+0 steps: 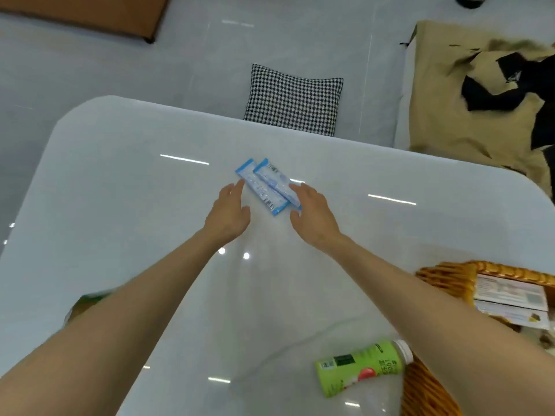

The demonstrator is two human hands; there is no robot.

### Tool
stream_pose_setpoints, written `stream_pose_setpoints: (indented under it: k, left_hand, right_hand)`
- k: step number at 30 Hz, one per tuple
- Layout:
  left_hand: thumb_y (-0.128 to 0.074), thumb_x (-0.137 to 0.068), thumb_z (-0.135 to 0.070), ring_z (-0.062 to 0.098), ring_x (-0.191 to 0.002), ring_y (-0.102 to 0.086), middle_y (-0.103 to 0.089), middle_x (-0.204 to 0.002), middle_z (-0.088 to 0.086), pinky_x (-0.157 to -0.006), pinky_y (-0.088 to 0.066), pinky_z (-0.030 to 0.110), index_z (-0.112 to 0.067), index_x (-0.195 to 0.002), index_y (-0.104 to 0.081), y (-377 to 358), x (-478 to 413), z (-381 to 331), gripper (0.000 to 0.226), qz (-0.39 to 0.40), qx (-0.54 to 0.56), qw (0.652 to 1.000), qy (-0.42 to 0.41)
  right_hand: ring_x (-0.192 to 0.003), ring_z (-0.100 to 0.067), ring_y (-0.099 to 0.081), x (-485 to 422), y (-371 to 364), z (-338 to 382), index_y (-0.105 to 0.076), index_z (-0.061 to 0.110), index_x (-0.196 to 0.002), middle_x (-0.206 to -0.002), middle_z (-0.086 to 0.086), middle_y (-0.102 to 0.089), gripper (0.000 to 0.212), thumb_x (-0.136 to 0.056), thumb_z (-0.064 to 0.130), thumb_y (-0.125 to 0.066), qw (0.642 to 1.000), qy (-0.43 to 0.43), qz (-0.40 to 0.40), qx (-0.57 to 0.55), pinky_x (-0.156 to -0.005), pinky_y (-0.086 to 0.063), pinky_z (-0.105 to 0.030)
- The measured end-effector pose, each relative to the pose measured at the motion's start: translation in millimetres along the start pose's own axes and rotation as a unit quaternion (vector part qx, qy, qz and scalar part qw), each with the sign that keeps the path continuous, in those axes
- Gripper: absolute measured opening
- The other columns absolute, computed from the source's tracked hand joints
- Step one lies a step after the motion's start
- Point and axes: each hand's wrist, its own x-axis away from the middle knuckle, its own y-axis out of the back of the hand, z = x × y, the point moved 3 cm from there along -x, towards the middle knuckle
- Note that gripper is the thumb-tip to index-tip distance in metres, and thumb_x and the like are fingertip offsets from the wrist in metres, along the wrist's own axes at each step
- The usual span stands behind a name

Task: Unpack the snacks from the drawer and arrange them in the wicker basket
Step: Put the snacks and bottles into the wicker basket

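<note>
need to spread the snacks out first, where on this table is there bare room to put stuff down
Bare: the left of the table, from its far edge to the left hand; the strip right of the blue packets, toward the rounded corner; the middle between both forearms. Crowded: near right, where the wicker basket and lying green bottle sit.

home living room; glossy white table (120, 190); houndstooth cushion (294, 100); tiled floor (90, 70); wicker basket (444, 277)

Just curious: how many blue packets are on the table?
2: the left packet by the left hand, the right packet touching it, by the right hand. Arms could hide more.
</note>
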Motion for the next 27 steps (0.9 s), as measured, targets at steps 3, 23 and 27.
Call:
stream_pose_setpoints:
  k: [3, 23, 27]
  left_hand:
    - [-0.048, -0.098, -0.017, 0.028, -0.146, -0.014, -0.003, -0.161, 0.006, -0.115, -0.02, 0.039, -0.017, -0.154, -0.008, 1.5, -37.1, 11.7, 0.068, 0.005, -0.029, 0.999, -0.018]
    - [-0.044, -0.097, -0.019, 0.019, -0.102, -0.061, -0.063, -0.113, 0.002, -0.087, -0.054, 0.032, -0.017, -0.122, -0.058, -23.0, -81.6, 46.9, 0.029, -0.026, 0.362, 0.924, 0.125]
    - [-0.057, -0.094, -0.019, 0.018, -0.095, -0.063, -0.062, -0.112, 0.005, -0.081, -0.055, 0.026, -0.021, -0.126, -0.052, -31.0, -77.9, 42.1, 0.033, -0.012, 0.331, 0.937, 0.108]
  right_hand:
    - [-0.14, -0.027, -0.027, -31.5, -23.2, -1.4, -0.022, 0.019, -0.152, -0.156, -0.004, -0.027, 0.065, -0.094, 0.009, -0.047, 0.999, -0.011, 0.017, 0.037, -0.109, -0.035, -0.039]
    - [-0.107, -0.041, -0.059, -28.8, -73.1, -15.9, -0.056, 0.005, -0.131, -0.133, -0.012, -0.058, 0.058, -0.08, 0.028, -0.071, 0.971, 0.13, -0.082, 0.184, -0.076, -0.053, -0.044]
    - [-0.09, -0.04, -0.062, -26.9, -74.5, -28.9, -0.059, -0.003, -0.125, -0.126, -0.019, -0.062, 0.06, -0.066, -0.008, -0.071, 0.955, 0.162, -0.108, 0.223, -0.061, -0.055, -0.04]
